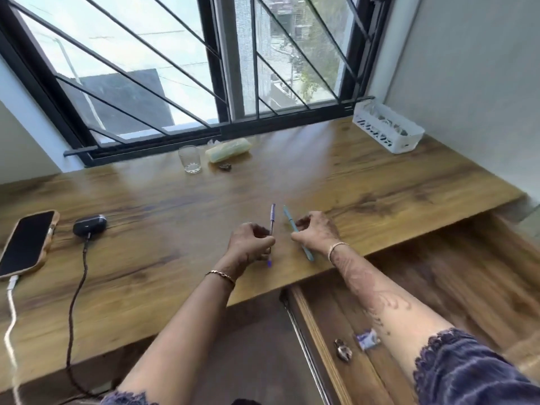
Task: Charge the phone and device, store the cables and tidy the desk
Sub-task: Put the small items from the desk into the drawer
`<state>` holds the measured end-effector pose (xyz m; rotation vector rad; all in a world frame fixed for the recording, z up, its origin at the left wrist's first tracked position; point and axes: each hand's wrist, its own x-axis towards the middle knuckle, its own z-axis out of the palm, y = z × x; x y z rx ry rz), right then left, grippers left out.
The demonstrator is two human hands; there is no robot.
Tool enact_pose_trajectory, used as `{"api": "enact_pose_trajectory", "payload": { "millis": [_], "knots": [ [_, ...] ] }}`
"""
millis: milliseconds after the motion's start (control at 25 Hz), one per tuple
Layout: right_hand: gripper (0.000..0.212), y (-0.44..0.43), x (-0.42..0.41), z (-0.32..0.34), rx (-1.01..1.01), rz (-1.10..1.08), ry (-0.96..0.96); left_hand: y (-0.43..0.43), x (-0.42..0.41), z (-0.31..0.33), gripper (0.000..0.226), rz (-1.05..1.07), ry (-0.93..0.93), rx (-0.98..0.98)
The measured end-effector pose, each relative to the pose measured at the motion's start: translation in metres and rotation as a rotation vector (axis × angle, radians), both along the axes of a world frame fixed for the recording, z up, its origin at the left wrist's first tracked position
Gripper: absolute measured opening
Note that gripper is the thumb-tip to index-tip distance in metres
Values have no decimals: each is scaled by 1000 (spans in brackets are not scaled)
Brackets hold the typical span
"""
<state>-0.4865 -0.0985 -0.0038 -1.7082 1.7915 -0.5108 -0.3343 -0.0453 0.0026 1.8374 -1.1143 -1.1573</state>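
Note:
On the wooden desk (175, 258), my left hand (248, 244) pinches a purple pen (272, 217) and my right hand (317, 229) grips a light blue pen (289, 217), both near the front edge. At the far left lies a phone (24, 244) in a tan case with a white cable (10, 317) plugged into its near end. Beside it sits a dark earbud case (89, 225) with a black braided cable (77, 302) plugged in and running off the front edge.
An open drawer (365, 369) below the desk on the right holds a small metal object (343, 352) and a small packet (366, 339). A glass (190, 159), a pale green pouch (228, 150) and a small dark item (225, 167) stand by the window. A white basket (388, 128) sits back right.

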Motion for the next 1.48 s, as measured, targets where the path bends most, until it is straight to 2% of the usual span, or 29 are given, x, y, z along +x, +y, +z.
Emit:
{"api": "enact_pose_trajectory", "payload": {
  "millis": [80,160,280,480,680,800,920,1120,1320,1480],
  "knots": [
    [20,24,-42,-1,26,-85,-208,16,-40,-3,10,-9,43,-22],
    [13,48,-83,0,64,-154,-431,32,-81,-6,17,-8,45,-38],
    [14,74,-135,-7,151,-169,-567,53,-131,-18,25,-91,40,-81],
    [14,105,-193,-32,293,-176,-507,84,-188,-41,33,-222,-14,9],
    [16,103,-196,-60,347,-198,-432,81,-184,-60,36,-273,-410,98],
    [13,91,-178,-77,318,-169,-354,73,-178,-69,43,-285,-547,201],
    [12,77,-150,-89,297,-99,-235,62,-176,-75,43,-316,-614,273],
    [24,64,-119,-110,322,-92,-132,51,-173,-88,37,-406,-702,306],
    [34,64,-117,-117,319,-109,-21,45,-171,-93,44,-455,-717,332],
    [31,66,-118,-118,289,-98,49,45,-171,-98,43,-482,-744,320]
  ]
}}
